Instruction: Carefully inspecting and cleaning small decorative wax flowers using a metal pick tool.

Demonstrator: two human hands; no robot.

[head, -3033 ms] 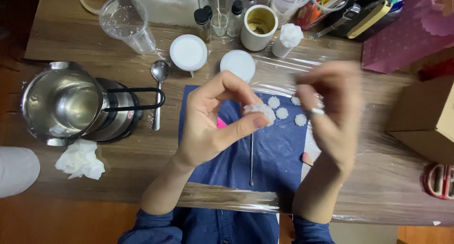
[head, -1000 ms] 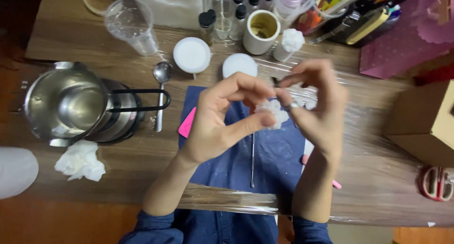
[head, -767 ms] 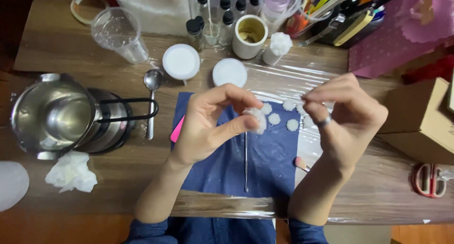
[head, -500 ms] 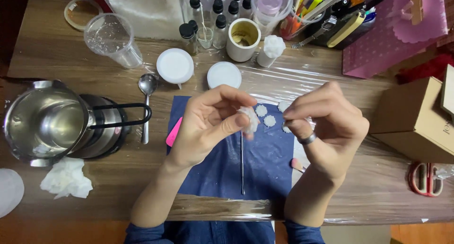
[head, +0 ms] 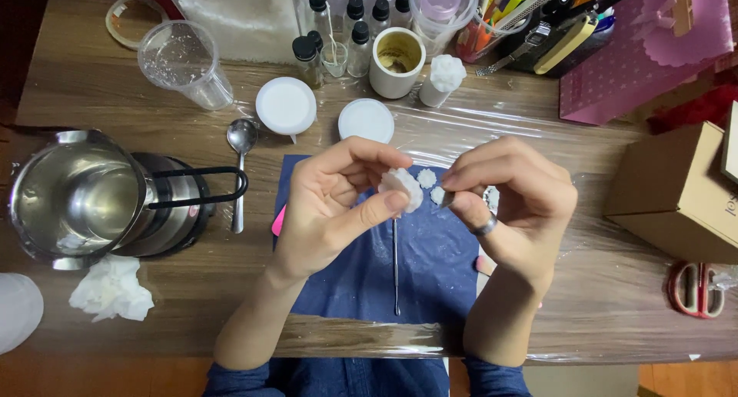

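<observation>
A wooden table (head: 538,128) under clear film carries the work. Left of the grip stands a steel pot (head: 81,197) with a crumpled tissue (head: 111,289) near it. Beneath the grip lies a blue cloth (head: 430,266) with a thin metal pick (head: 395,266) on it. The left hand (head: 330,205) pinches a white wax flower (head: 401,188) between thumb and fingers. The right hand (head: 511,201) has its fingertips pressed together just beside the flower; what they hold cannot be told. Small white pieces (head: 427,179) lie directly behind.
</observation>
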